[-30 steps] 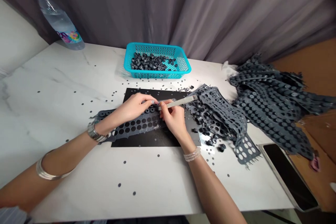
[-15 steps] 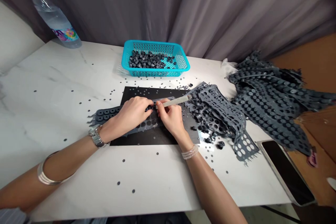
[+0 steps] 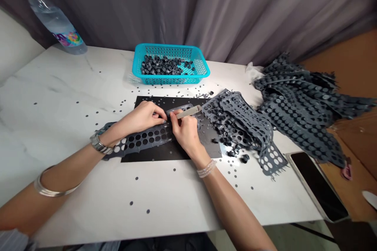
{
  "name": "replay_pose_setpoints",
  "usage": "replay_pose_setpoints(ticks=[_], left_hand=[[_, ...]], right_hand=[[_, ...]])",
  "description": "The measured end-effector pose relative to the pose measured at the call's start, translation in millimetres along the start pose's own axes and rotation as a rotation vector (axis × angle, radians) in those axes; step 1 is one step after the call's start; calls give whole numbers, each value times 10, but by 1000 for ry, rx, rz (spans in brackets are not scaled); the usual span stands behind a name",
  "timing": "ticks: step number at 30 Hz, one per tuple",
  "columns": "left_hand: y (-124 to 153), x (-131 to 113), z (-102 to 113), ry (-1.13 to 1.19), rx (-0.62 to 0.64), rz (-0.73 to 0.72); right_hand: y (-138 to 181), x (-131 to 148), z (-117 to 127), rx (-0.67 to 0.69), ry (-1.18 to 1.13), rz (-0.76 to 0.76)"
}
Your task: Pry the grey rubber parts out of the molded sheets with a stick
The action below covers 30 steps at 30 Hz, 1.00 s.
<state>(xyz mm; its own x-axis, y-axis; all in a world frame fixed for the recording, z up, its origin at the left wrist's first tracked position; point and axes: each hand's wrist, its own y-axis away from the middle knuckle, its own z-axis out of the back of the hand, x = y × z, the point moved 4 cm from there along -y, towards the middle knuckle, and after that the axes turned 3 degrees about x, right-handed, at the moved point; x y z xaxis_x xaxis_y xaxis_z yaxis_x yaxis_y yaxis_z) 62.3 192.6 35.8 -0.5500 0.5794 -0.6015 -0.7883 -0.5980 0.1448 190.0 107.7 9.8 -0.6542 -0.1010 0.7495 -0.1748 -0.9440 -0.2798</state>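
My left hand (image 3: pixel 144 117) is closed on a dark grey perforated rubber strip (image 3: pixel 144 138), its fingertips pinched at the strip's upper edge. Rows of round holes run along the strip, which lies partly on a black mat (image 3: pixel 182 152). In my right hand (image 3: pixel 187 128) is a pair of flat metal tweezers (image 3: pixel 190 112), gripped like a pen with the broad end up to the right. Their tips are hidden by the fingers close to my left fingertips. A crumpled perforated rubber sheet (image 3: pixel 247 113) lies right of the mat, with loose black rubber rings (image 3: pixel 235 151) around it.
Behind the mat stands a turquoise basket (image 3: pixel 171 79) holding many small black rings. A water bottle (image 3: pixel 55 19) is at the back left. On the right lie a heap of studded rubber sheets (image 3: pixel 300 113) and a phone (image 3: pixel 319 186). Small dark discs (image 3: pixel 136 178) are scattered over the white table.
The strip's row of holes now shows more beneath my left hand, and its studded left end is mostly covered. My right hand's tweezers tilt up slightly more. The whole view has shifted a little.
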Motion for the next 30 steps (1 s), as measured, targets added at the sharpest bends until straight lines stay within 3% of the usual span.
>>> replay_pose_setpoints(ticks=[6, 11, 24, 30], left_hand=[[29, -87, -71, -191, -108, 9], [51, -111, -91, -234, -105, -29], [74, -142, -93, -235, -90, -26], [48, -149, -85, -92, -58, -2]], right_hand=[[-16, -101, 116, -34, -166, -102], [-26, -100, 97, 39, -194, -58], [-42, -58, 72, 85, -137, -14], [-46, -23, 41, 66, -91, 24]])
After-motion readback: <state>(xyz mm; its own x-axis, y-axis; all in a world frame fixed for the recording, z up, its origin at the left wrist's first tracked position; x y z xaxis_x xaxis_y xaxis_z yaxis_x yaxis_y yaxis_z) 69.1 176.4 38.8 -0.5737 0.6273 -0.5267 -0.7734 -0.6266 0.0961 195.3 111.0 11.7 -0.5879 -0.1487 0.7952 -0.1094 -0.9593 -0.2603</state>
